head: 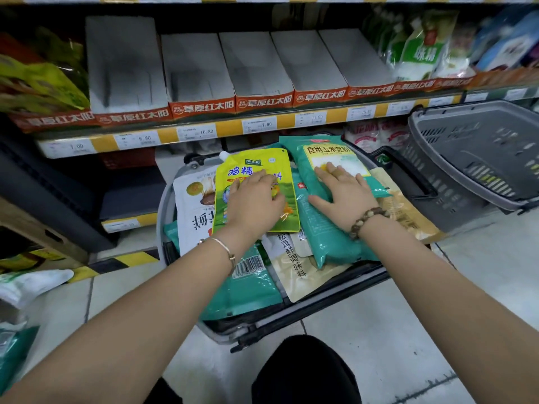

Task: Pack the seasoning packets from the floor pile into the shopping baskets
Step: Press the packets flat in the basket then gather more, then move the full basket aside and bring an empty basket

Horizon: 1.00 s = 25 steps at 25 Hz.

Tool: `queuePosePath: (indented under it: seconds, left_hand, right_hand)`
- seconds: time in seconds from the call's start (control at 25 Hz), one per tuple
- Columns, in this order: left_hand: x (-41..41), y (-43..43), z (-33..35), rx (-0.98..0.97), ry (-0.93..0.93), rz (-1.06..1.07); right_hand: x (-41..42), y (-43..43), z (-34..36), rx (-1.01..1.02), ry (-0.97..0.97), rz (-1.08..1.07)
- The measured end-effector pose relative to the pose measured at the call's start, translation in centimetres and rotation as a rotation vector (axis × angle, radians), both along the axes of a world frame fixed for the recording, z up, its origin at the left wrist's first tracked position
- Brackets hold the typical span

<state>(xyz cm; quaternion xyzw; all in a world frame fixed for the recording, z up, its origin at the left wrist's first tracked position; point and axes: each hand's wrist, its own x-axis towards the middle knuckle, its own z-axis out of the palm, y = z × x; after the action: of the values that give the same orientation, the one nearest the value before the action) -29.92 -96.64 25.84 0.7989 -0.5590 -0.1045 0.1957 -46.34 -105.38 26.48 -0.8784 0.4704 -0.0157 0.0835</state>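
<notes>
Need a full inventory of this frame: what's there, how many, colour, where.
front basket: 1, grey, on floor, full of packets
second basket: 1, grey, tilted, right
yellow pouch: 1, yellow-green, atop pile in front basket
teal bags: at least 3, in front basket
white packet: 1, left of yellow pouch
beige packets: 2, lower middle and right of pile
display boxes: 5, white with red fronts, on shelf
floor packets: some, white and green, far left
left hand: rests on yellow pouch
right hand: flat on topmost of teal bags
</notes>
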Motion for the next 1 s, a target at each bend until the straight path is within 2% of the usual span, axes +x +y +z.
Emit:
queuePosePath:
  seconds: [0.12, 0.28, 0.44, 0.64, 0.76, 0.88, 1.0]
  left_hand:
    - [0.4, 3.4, 2.7, 0.024, 0.098, -0.016]
    - [0.2, 9.3, 8.0, 0.225, 0.201, 0.04]
    - [-1.2, 13.3, 18.4, 0.287, 0.215, 0.091]
    - [-5.4, 17.9, 34.9, 0.321, 0.262, -0.007]
    - [-8.1, 20.4, 41.9, 0.295, 0.319, -0.058]
    - [-9.8, 22.3, 44.7, 0.262, 0.333, -0.129]
    - [-11.4, 23.3, 46.2, 0.255, 0.387, -0.172]
  right_hand:
    - [-0.7, 3.2, 2.7, 0.048, -0.028, -0.053]
    - [-2.2, 8.3, 8.7, 0.176, 0.003, -0.075]
    - [-5.2, 12.9, 19.2, 0.238, -0.007, -0.154]
    - [-10.4, 19.4, 34.7, 0.369, -0.087, -0.254]
    - [-13.5, 22.8, 41.6, 0.391, -0.153, -0.308]
    - [-16.1, 25.5, 44.6, 0.372, -0.172, -0.34]
    - [-18.5, 28.1, 46.0, 0.373, -0.208, -0.474]
